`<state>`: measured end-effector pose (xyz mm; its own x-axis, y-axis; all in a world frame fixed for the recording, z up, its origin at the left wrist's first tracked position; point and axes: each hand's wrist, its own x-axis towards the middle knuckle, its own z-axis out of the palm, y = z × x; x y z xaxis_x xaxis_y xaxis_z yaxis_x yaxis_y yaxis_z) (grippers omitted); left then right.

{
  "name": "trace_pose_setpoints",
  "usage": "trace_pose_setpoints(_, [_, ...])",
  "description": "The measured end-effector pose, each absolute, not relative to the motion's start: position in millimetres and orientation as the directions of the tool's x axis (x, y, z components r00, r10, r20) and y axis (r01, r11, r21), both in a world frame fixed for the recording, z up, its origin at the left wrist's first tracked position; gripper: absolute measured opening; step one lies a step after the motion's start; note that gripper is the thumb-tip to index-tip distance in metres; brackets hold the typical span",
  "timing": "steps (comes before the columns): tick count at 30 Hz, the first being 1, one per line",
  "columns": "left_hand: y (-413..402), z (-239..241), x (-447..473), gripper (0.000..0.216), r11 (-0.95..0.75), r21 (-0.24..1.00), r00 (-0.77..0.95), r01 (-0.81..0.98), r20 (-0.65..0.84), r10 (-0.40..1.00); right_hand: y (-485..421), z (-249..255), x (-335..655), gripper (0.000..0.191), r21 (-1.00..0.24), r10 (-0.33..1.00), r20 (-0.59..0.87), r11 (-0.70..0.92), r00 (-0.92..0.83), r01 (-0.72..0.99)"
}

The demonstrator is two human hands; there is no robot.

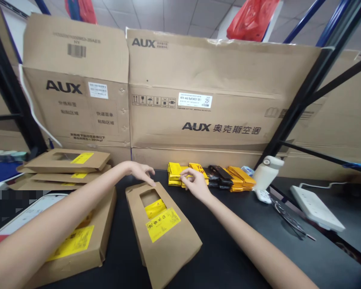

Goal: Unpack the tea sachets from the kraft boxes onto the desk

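Observation:
A brown kraft paper box (171, 257) lies at a slant on the black tabletop. Through its cut-out window a yellow packet (155, 208) shows inside, and a yellow label (163, 224) sits across its front below the window. At the box's far end is my left hand (141, 172), fingers loosely bent and apart, the thumb at the top edge. My right hand (196, 184) is in front of the stacked yellow packets (174, 170), its fingers half curled with a small gap to the thumb. Whether its fingertips touch the packets is unclear.
Black packets (219, 176) and orange packets (240, 179) stand right of the yellow ones, beside a white bottle (267, 172). Further right are glasses (290, 218) and a white power strip (317, 208). Kraft boxes (67, 160) are stacked at left. Large cardboard sheets (222, 72) form the back.

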<state>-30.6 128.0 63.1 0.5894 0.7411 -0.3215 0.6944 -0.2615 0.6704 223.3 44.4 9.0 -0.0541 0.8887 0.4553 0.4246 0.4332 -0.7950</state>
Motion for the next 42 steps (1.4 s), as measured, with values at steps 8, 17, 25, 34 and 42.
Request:
trace_pose_setpoints(8, [96.5,58.4,-50.2,0.079,-0.118,0.73,0.535,0.674,-0.372,0.758,23.6,14.8,246.8,0.031,-0.965,0.984,0.167,0.177,-0.066,0.192])
trace_pose_setpoints(17, [80.4,45.0,-37.7,0.045,-0.46,0.676,0.671,0.575,-0.068,0.738,14.5,7.3,264.7,0.033,-0.993,0.949,-0.066,-0.093,-0.307,-0.075])
trace_pose_setpoints(25, [86.4,28.6,-33.9,0.036,-0.23,0.923,0.566,0.309,0.016,0.824,13.7,5.4,283.1,0.032,-0.954,0.808,-0.298,-0.235,-0.508,0.187])
trace_pose_setpoints(34, [93.7,23.2,-25.0,0.028,-0.075,0.995,0.376,0.06,0.047,0.925,11.4,-3.0,267.1,0.03,-0.979,0.908,-0.098,-0.161,-0.407,-0.123])
trace_pose_setpoints(42, [87.0,27.5,-25.3,0.037,0.265,0.951,0.557,-0.158,-0.136,0.819,7.3,-1.5,246.3,0.044,-0.941,0.953,-0.009,-0.111,-0.303,-0.321])
